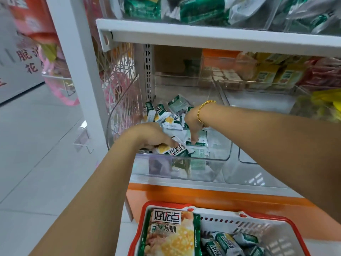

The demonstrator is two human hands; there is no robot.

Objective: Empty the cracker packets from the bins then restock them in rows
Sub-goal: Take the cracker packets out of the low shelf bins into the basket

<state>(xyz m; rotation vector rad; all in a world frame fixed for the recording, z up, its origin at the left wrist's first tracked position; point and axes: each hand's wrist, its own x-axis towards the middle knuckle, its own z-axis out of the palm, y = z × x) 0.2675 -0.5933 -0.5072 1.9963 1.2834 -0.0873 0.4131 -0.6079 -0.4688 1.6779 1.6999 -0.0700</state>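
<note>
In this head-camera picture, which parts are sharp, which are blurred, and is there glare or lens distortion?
Head view: light is even, without hard shadows; the white shelf edge looks skewed by the wide lens; the green packets on the upper shelf are blurred; the clear plastic bin's front wall shows pale reflections; the large yellow-and-green cracker bag is sharp.

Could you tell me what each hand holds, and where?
The left hand grips a small green-and-white cracker packet by its yellow end; the right hand's fingers touch a flat packet; grip unclear.
</note>
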